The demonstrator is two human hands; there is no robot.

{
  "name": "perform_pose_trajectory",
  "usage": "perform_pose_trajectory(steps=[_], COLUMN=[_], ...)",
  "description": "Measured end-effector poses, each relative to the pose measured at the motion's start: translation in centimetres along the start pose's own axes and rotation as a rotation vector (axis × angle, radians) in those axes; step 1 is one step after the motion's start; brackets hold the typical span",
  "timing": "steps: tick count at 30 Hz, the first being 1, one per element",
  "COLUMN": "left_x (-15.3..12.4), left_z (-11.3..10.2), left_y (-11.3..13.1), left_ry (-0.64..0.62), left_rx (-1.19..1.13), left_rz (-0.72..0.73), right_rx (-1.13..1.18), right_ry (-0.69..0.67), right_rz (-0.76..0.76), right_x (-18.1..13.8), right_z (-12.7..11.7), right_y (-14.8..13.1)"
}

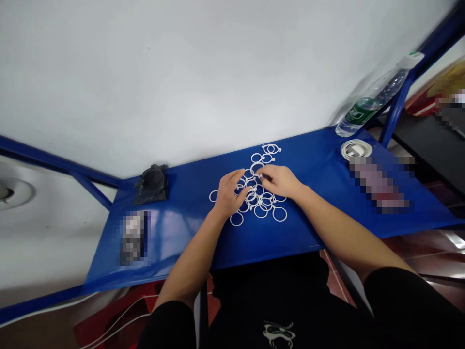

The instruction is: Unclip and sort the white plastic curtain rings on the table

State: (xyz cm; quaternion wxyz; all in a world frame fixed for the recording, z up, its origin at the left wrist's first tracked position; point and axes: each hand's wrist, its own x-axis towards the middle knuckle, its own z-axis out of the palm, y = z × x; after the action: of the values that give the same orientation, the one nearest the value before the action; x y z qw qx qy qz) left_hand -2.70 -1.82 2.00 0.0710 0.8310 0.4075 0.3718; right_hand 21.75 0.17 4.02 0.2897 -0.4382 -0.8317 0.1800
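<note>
Several thin white rings [279, 214], many with a small knob or eyelet on the rim, lie in an overlapping pile on the blue table [189, 194]. My left hand [229, 193] rests at the pile's left side, thumb and fingers apart, with rings in the gap between them. On the pile's right side my right hand [282, 180] has its fingers curled, and the fingertips close on a white ring [257, 168] near the top. Part of the pile is hidden under both hands. A few rings [271, 149] lie farther back, toward the wall.
A black plastic bag [152, 184] and a blurred item [132, 237] are on the left. At right stand a water bottle [370, 102], a coiled white cable [356, 150] and a blurred pinkish object [381, 186]. A white wall [218, 82] rises behind; blue frame bars [395, 111] flank the table.
</note>
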Motion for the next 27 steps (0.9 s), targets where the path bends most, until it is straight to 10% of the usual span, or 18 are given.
perform_pose_trajectory(steps=[6, 17, 27], left_x=[0.0, -0.2, -0.3], left_z=[0.1, 0.9, 1.0], left_y=[-1.3, -1.0, -1.0], left_ry=[0.048, -0.261, -0.215], left_rx=[0.064, 0.022, -0.017], left_rz=[-0.069, -0.012, -0.021], right_rx=[-0.056, -0.173, 0.045], right_ry=[0.089, -0.191, -0.103], right_rz=[0.252, 0.048, 0.014], right_x=[0.4, 0.4, 0.0], right_z=[-0.7, 1.4, 1.0], right_y=[2.5, 1.4, 0.9])
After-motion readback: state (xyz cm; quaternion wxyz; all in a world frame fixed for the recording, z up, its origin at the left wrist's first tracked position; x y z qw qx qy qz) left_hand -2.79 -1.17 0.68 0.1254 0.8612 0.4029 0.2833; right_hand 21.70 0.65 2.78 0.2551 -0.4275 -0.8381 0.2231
